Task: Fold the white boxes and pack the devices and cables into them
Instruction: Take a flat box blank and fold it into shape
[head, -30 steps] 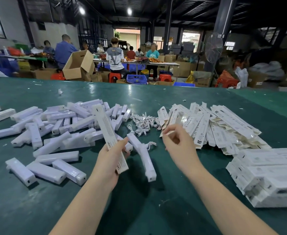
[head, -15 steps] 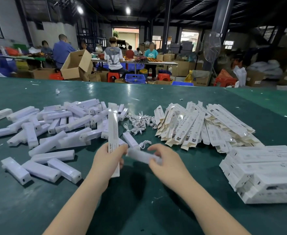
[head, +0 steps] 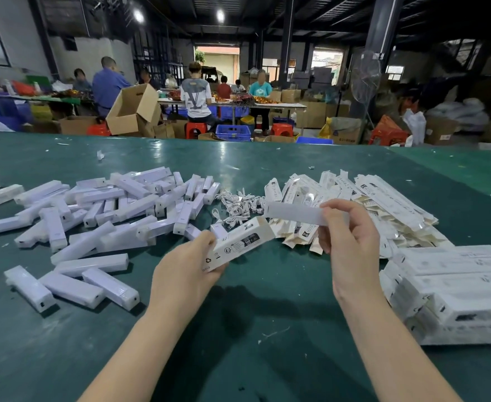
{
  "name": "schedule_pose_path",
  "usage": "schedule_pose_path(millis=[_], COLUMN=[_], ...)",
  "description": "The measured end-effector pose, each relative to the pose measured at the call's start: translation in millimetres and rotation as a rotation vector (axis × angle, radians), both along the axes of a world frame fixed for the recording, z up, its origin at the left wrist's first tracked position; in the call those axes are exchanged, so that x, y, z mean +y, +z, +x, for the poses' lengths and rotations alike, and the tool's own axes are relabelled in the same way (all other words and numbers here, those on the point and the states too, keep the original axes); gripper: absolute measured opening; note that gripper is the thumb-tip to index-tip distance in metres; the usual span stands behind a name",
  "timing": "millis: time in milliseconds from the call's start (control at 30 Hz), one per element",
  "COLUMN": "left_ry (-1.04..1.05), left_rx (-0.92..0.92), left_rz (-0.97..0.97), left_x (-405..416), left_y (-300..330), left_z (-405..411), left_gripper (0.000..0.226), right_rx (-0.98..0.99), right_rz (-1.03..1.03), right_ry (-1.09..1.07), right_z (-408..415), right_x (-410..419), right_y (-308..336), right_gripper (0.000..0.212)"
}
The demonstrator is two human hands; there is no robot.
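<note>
White boxes, three kinds, across green tabletop (head: pixel 267 329). Far left: heap of white devices (head: pixel 116 210), long bars lying crosswise on each other, three more side by side nearer front left (head: pixel 73 288). Past heap, toward middle: tangle of white cables (head: pixel 238 206) loose on tabletop, in no container. Centre front: left hand (head: pixel 186 274), fingers curled round lower end of one folded white box (head: pixel 238 242), box tilted up to right, far end open, small end flap raised; contents of box not discernible. Just right of open end, apart from it: white device (head: pixel 293 213) held level in air, near end pointing toward box mouth, not inside. Right hand (head: pixel 348 239) pinching that device's right end between thumb and curled fingertips. Behind right hand: fanned pile of flat unfolded boxes (head: pixel 383 204), printed sides up. Far right, at tabletop edge: stack of closed boxes (head: pixel 456 294) in several layers, contents hidden. Beyond tabletop: open brown carton (head: pixel 134 111) tipped on its side, blue crate (head: pixel 234 132) on floor, people seated at further tables.
</note>
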State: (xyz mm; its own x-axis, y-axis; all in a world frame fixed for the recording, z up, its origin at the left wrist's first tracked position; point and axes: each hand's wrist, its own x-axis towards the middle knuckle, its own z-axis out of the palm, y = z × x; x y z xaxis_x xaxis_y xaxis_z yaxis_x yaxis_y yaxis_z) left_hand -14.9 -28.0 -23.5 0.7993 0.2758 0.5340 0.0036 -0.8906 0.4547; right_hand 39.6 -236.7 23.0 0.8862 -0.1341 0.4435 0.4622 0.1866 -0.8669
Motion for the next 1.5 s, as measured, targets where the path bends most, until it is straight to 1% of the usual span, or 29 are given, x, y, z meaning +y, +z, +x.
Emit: schedule_pose_path(millis=[67, 133, 300, 467, 567, 667, 800, 933, 1100, 1200, 1367, 1500], left_ry=[-0.027, -0.053, -0.063, -0.006, 0.008, 0.005, -0.014, -0.012, -0.009, -0.012, -0.019, -0.013], left_rx=[-0.075, -0.121, -0.093, -0.070, -0.078, -0.104, -0.094, -0.077, -0.011, 0.011, 0.007, 0.012], left_rz=[0.021, 0.016, -0.052, -0.033, -0.033, -0.004, 0.034, 0.009, -0.085, -0.065, -0.041, -0.019], left_x=[1.2, 2.4, 2.1, 3.5, 3.6, 5.3, 5.3, 4.9, 5.5, 7.1, 7.5, 8.1], left_y=[2.2, 3.2, 2.2, 1.5, 1.3, 1.4, 1.2, -0.9, -5.0, -5.9, -5.6, -6.3], left_z=[0.6, 1.2, -1.7, -0.7, 0.1, 0.4, 1.0, 1.5, 2.4, 2.8, 3.3, 3.7], left_gripper=[0.033, 0.034, 0.026, 0.032, 0.028, 0.022, 0.022, 0.021, 0.019, 0.021, 0.019, 0.023], right_rx=[-0.013, -0.021, -0.079, -0.195, -0.226, -0.189, -0.118, -0.108, -0.128, -0.105, -0.060, -0.071], right_rz=[-0.038, -0.060, -0.112, -0.116, -0.206, -0.269, -0.291, -0.292, -0.282, -0.299, -0.228, -0.320], right_ry=[-0.036, -0.043, -0.044, -0.026, 0.012, 0.026, 0.032, 0.025, -0.011, -0.003, -0.045, -0.043], right_z=[0.2, -0.2, -1.2, -5.0, -5.5, -4.1, -1.6, -1.3, -0.2, 0.5, 3.5, 1.8], right_x=[-0.9, -1.3, -1.6, -2.7, -1.7, -1.8, -3.9, -5.3, -7.2, -4.7, -6.7, -4.4], right_y=[-0.6, -0.8, 0.0, 1.8, 0.0, -1.2, 1.1, 1.1, 1.1, -1.1, -1.7, -3.5], right_gripper=[0.011, 0.011, 0.013, 0.012, 0.012, 0.013, 0.018, 0.017, 0.018, 0.015, 0.013, 0.011])
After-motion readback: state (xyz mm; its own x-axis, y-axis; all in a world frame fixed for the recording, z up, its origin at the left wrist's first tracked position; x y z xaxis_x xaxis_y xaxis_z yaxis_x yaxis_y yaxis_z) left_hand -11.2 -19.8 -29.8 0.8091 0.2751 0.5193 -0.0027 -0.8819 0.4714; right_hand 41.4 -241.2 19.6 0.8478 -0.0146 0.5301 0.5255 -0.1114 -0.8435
